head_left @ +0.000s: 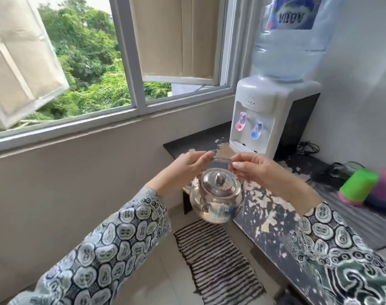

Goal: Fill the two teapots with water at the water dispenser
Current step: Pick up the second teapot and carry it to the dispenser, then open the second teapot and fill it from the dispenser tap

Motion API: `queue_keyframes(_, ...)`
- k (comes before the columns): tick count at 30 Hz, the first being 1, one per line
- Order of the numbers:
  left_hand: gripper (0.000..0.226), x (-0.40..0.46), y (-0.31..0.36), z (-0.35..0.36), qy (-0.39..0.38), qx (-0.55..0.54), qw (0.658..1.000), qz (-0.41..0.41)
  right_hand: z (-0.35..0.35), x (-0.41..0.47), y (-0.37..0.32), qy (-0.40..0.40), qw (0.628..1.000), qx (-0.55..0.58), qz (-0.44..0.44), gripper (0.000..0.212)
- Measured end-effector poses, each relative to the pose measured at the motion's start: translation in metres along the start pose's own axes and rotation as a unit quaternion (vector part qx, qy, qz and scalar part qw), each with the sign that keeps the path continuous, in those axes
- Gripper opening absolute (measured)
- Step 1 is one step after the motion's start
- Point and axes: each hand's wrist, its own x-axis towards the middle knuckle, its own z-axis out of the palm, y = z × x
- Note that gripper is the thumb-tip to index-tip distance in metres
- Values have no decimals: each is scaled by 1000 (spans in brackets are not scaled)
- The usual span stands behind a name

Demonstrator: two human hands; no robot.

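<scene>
A person in patterned long sleeves holds a round clear glass teapot with a shiny steel lid (pixel 216 198) in the air, off the front edge of a dark bench with badly peeling paint (pixel 275 208) and above a black-and-white striped floor mat (pixel 216 263). Both hands meet at the teapot's clear arched handle (pixel 221 160): the left hand (pixel 188 169) pinches its left end between curled fingers and thumb, and the right hand (pixel 252 169) grips its right end the same way. The lid sits closed on the pot.

At the bench's far end, beside the window wall, stands a white countertop water dispenser (pixel 269 115) carrying an inverted blue water bottle (pixel 292 40), with a red tap (pixel 241 122) and a blue tap (pixel 257 129) over its drip tray. Near the bench's right edge lie a green cup (pixel 359 183) and a pink cup (pixel 385 183), close together. The window (pixel 77 69) stands open onto green trees.
</scene>
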Motion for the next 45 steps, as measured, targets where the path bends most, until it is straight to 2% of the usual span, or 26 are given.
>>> queue_keyframes(5, 39, 80, -64, -7, -9, 3, 1000, -13, -40, 79, 30, 17, 997, -74, 8, 13)
queue_keyframes(11, 41, 172, -158, -10, -61, 9, 998, -21, -72, 165, 81, 37, 976, -212, 44, 18)
queue_keyframes(13, 39, 200, -182, -11, -84, 17, 996, -19, -80, 187, 96, 52, 971, -224, 63, 20)
queue_keyframes(16, 37, 252, -220, -13, -140, 9, 990, -10, -94, 223, 119, 87, 967, -222, 94, 11)
queue_keyframes(20, 36, 309, -253, -17, -206, 15, 978, 14, -105, 260, 136, 155, 949, -229, 152, 23)
queue_keyframes(26, 33, 386, -294, -17, -285, 20, 956, 67, -120, 315, 160, 239, 924, -217, 203, 21)
queue_keyframes(31, 24, 412, -315, -7, -328, 7, 934, 141, -117, 328, 185, 295, 907, -183, 238, 19)
queue_keyframes(34, 33, 421, -322, -3, -325, -6, 932, 158, -116, 331, 199, 345, 888, -186, 242, 23)
queue_keyframes(39, 24, 422, -344, 1, -334, 15, 920, 207, -100, 332, 218, 368, 862, -257, 236, 20)
queue_keyframes(43, 39, 424, -359, 0, -334, 52, 901, 273, -81, 332, 226, 395, 841, -303, 212, 15)
queue_keyframes(45, 42, 426, -363, 1, -320, 71, 889, 320, -70, 334, 231, 406, 824, -337, 207, 21)
